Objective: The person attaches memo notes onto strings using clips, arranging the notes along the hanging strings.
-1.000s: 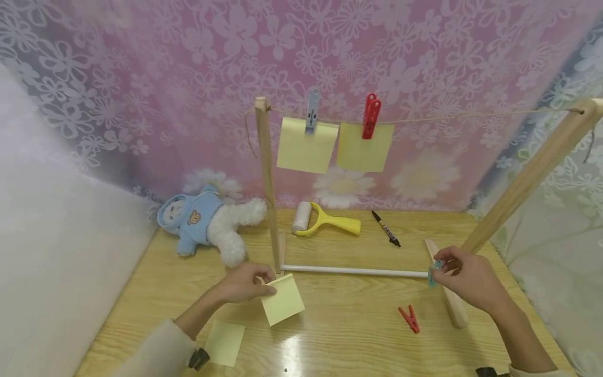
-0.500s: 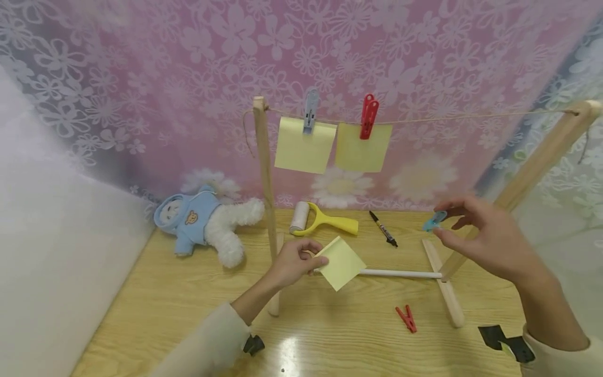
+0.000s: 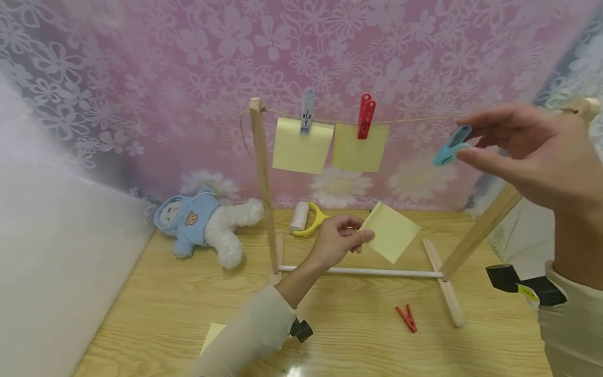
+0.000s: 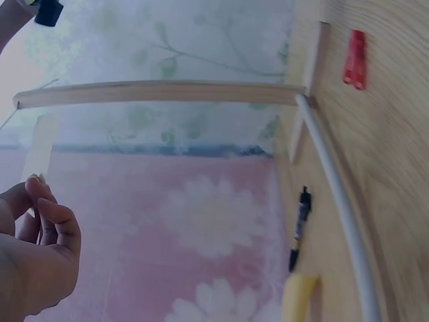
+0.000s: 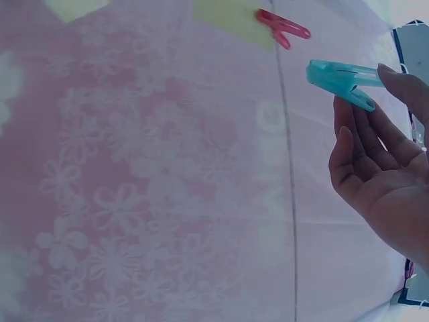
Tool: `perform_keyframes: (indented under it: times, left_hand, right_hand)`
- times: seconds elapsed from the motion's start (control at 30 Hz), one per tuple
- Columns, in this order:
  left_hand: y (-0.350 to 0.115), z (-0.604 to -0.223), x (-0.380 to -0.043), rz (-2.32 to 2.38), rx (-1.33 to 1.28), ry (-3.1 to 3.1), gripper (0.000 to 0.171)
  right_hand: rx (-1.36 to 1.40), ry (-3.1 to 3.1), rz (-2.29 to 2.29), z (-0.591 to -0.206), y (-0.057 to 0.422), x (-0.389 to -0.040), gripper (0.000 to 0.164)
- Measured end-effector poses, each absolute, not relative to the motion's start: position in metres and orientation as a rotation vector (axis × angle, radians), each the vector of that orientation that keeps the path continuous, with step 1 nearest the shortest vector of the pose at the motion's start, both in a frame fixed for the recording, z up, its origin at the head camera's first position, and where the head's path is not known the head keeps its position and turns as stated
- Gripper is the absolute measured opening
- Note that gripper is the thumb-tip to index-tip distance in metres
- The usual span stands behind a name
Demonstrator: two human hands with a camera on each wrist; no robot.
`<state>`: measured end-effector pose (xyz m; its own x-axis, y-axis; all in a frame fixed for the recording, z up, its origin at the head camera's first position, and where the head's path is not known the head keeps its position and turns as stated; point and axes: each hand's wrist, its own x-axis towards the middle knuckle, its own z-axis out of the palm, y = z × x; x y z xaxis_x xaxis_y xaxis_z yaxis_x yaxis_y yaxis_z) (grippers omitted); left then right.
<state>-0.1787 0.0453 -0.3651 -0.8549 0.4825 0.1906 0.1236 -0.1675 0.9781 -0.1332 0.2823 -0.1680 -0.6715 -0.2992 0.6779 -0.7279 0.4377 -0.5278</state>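
Observation:
My left hand [image 3: 340, 242] pinches a yellow sticky note [image 3: 392, 233] by its left corner, above the white rod of a wooden frame. Higher up at the right, my right hand [image 3: 537, 152] holds a light blue clothespin [image 3: 452, 146] between thumb and fingers, near the string [image 3: 419, 120]. In the right wrist view the clothespin [image 5: 343, 79] points away from the fingertips. Two more notes hang from the string: the left note [image 3: 301, 149] under a grey-blue clothespin [image 3: 307, 112], the right note [image 3: 360, 152] under a red clothespin [image 3: 366, 118].
Wooden posts [image 3: 265, 183] and a white rod [image 3: 377, 272] make up the frame. A red clothespin [image 3: 407, 318] lies on the table [image 3: 353, 340]. Behind are a plush toy [image 3: 207, 222], a yellow-handled lint roller [image 3: 301, 219] and a pen [image 4: 301, 228]. Another note [image 3: 212, 335] lies front left.
The left hand has carried its note up and to the right from low over the table. My right hand has lifted the light blue clothespin from near the frame's foot to string height.

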Motion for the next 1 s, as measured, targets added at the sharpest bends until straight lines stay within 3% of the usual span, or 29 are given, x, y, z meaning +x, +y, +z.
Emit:
perform_keyframes:
  times: [0.2,0.4,0.63,1.0]
  left_hand:
    - [0.072,-0.341,-0.185,2.282,0.7,1.723,0.022]
    - [0.089,-0.317,-0.192,2.459,0.584,1.54,0.012]
    - [0.104,-0.301,-0.198,2.584,0.48,1.404,0.014]
    - [0.116,-0.287,-0.204,2.742,0.51,1.313,0.011]
  right_hand:
    - [0.952,-2.132,1.149,-0.136,0.283,-0.157,0.032]
    - [0.835,-2.184,1.001,-0.119,0.285,-0.175,0.03]
    - [0.676,-2.298,0.866,-0.111,0.287,-0.185,0.029]
    - [0.659,-2.367,0.983,-0.105,0.285,-0.188,0.022]
